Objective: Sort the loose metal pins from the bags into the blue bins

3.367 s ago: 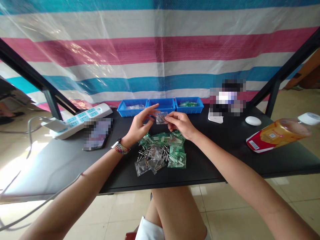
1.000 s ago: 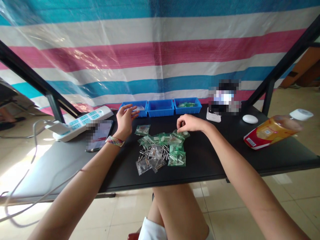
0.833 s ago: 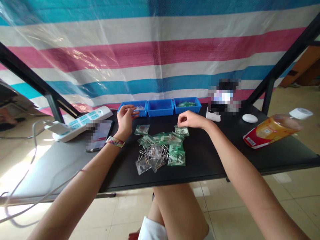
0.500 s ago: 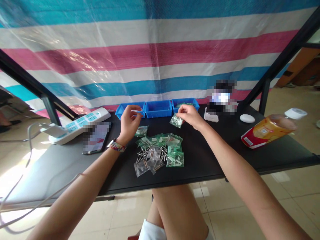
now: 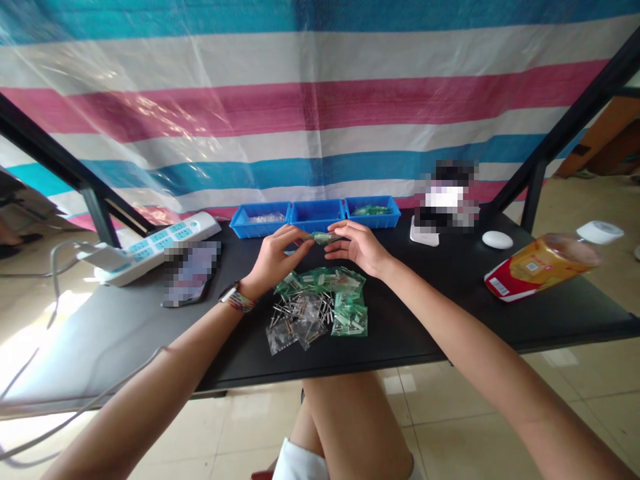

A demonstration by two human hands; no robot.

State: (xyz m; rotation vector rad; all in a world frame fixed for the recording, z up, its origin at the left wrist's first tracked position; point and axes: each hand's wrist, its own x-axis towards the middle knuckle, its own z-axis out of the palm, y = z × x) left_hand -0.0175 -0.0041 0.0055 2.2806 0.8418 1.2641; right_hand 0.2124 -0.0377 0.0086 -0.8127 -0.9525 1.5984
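Between my two hands a small green plastic packet (image 5: 321, 237) is held above the table, just in front of the blue bins. My left hand (image 5: 276, 257) is closed on its left end, thumb and fingers pinching it. My right hand (image 5: 367, 250) has its fingertips at the right end, the other fingers curved around it. Below lie several green packets (image 5: 350, 319) of small light pieces, a pile of loose metal pins (image 5: 283, 310) and clear plastic bags (image 5: 285, 335).
Three blue bins (image 5: 317, 213) stand in a row at the back. At left are a power strip (image 5: 170, 239) and a phone (image 5: 193, 273). On the right are a white case (image 5: 425, 233), a white oval object (image 5: 497, 240) and a tilted drink bottle (image 5: 543, 265).
My right hand has moved left with the green packet. My left hand has come away from the left bin and shifted right and down to meet it, taking the packet's left end.
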